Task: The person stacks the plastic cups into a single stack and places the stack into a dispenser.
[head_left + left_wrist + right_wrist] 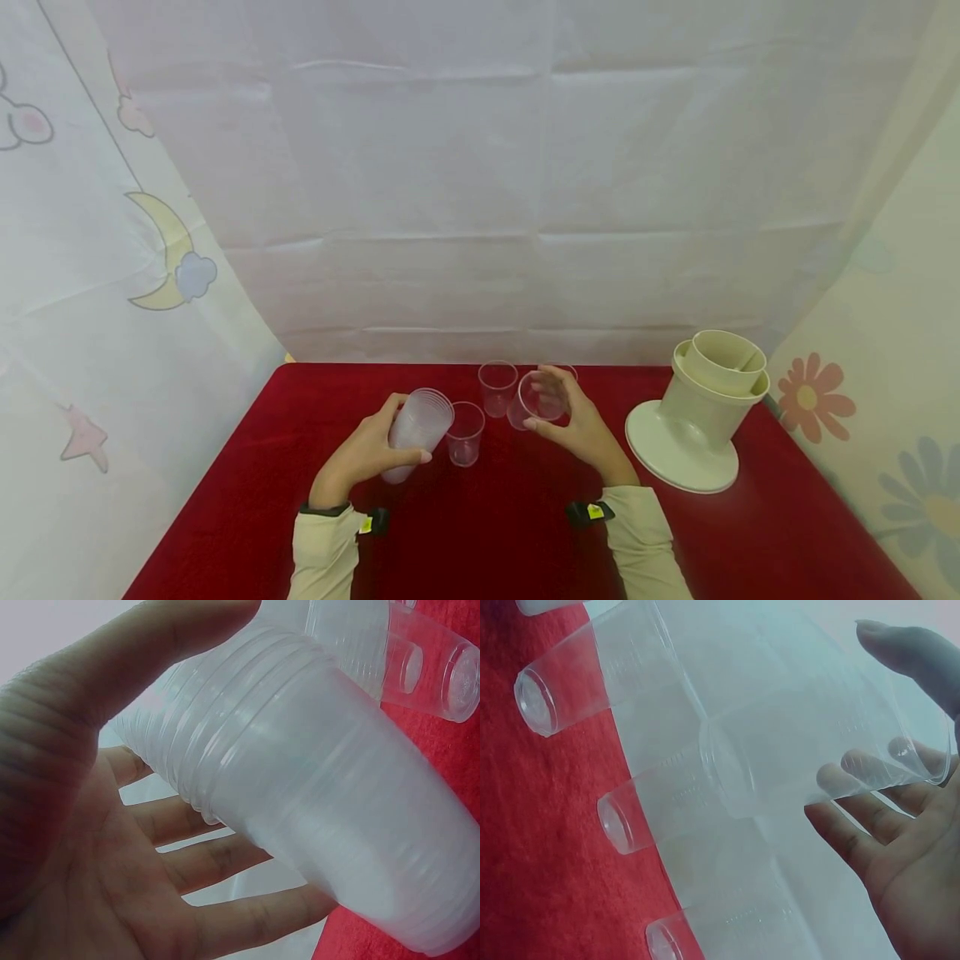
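My left hand point(367, 450) grips a stack of nested clear plastic cups point(422, 423), tilted, with the rims toward me in the head view. In the left wrist view the thumb lies over the stack point(322, 772) and the spread fingers support its other side. My right hand point(588, 431) holds a single clear plastic cup point(523, 407), also tilted. Through its wall point(802, 727) the fingertips show in the right wrist view. On the table, one plastic cup point(465, 442) stands between the hands and another point(497, 390) farther back. A third cup point(570, 372) is mostly hidden behind the right hand.
A cream plastic piece point(701, 425) with a wide round base and nested cylindrical top stands at the right of the red-covered table point(480, 533). A white cloth wall point(480, 208) rises behind the table, with printed cloth walls on both sides.
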A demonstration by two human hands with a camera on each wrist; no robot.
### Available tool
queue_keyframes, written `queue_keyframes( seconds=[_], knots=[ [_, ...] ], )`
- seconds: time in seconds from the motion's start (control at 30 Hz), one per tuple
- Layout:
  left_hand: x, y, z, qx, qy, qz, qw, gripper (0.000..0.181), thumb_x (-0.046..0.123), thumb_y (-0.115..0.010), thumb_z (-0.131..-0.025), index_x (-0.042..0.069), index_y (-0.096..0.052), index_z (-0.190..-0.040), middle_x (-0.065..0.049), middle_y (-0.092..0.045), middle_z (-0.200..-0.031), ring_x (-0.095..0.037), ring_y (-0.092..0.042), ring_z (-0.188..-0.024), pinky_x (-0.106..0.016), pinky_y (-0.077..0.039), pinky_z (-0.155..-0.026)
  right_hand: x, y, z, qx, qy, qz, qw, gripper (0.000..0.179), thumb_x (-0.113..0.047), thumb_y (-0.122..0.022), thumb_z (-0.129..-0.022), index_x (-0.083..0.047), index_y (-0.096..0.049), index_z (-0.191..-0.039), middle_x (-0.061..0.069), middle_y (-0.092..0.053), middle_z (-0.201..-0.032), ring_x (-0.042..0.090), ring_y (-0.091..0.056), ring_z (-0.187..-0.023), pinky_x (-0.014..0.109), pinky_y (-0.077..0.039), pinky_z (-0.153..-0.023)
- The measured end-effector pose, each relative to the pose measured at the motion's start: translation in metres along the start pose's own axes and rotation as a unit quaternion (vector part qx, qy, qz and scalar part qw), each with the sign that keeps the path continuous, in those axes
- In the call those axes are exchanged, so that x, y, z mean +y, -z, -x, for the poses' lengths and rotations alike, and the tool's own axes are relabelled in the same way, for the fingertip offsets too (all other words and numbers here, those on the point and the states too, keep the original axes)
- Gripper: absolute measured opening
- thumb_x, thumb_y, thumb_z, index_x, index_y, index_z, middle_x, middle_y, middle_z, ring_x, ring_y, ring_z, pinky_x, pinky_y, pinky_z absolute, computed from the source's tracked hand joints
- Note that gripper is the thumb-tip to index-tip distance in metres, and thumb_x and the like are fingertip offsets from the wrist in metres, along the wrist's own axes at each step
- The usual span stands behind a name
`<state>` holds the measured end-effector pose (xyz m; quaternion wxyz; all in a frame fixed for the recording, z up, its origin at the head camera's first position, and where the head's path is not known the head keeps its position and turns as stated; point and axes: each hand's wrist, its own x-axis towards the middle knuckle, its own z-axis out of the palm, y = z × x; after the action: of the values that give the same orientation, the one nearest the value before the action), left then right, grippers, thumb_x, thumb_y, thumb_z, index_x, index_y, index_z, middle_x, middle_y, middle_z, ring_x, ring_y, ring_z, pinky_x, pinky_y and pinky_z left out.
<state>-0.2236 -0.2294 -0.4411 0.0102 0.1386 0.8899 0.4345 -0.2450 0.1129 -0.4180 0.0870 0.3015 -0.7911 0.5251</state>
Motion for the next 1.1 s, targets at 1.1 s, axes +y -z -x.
queue_keyframes(
  seconds=[1.1],
  knots=[
    [-0.002, 0.001, -0.001, -0.005, -0.024, 0.001, 0.9997, 0.078, 0.034, -0.086, -0.074, 0.018, -0.042, -0.136, -0.007, -0.062, -0.116, -0.023, -0.062, -0.094, -0.043, -0.056, -0.075, 0.004, -0.020, -0.006, 0.013, 0.060, -0.067, 0.9959, 0.084, 0.002, -0.079, -0.080, -0.012, -0.033, -0.150, 0.013, -0.052, -0.142, 0.030, -0.048, -0.133, 0.033, -0.042, -0.108]
  ],
)
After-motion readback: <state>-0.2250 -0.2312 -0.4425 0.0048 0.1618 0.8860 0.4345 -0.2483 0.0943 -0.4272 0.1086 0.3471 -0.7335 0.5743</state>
